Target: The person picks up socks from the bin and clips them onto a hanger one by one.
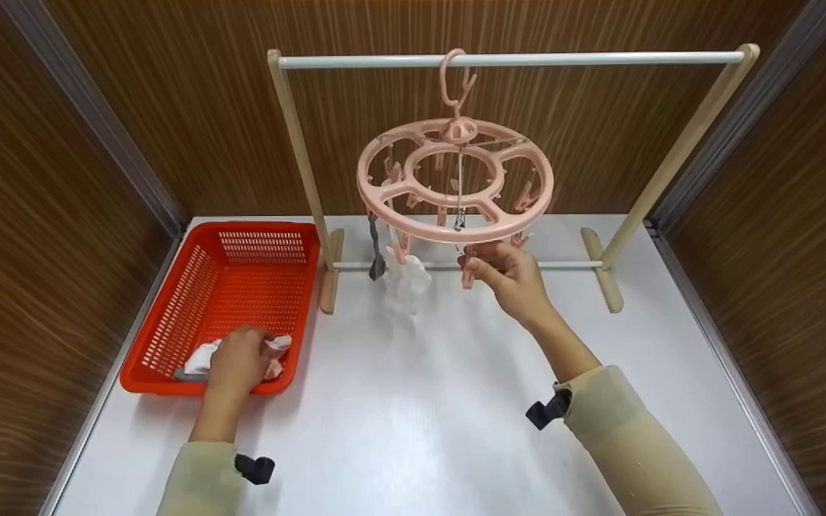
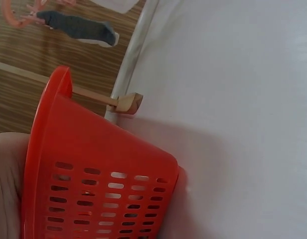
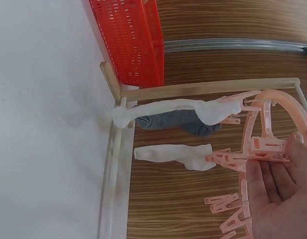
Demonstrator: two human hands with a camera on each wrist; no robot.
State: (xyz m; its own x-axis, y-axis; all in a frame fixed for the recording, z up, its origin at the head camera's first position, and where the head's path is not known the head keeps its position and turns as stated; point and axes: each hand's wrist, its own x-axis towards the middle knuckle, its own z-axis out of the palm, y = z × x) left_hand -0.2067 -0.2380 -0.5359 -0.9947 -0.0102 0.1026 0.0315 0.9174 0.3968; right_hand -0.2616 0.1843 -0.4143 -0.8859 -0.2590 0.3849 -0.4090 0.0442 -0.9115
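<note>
A pink round clip hanger (image 1: 456,229) hangs by its hook from a white rail. My right hand (image 1: 517,279) is at its near edge, pinching a pink clothespin (image 1: 468,278) between thumb and fingers; this clothespin (image 3: 269,145) shows no sock in it. White socks (image 3: 176,155) and a grey sock (image 3: 176,122) dangle from other clips. My left hand (image 1: 237,358) reaches down into the red basket (image 1: 201,236), among a white sock (image 1: 203,357) and a pinkish-white cloth piece (image 1: 278,349). Its fingertips are hidden, and the left wrist view shows only part of the hand beside the rim.
The rail (image 1: 599,59) rests on two wooden posts (image 1: 678,158) with feet on the white table (image 1: 413,430). The basket stands beside the left foot (image 1: 330,287). Brown wood-grain panels (image 1: 226,107) enclose the back and sides.
</note>
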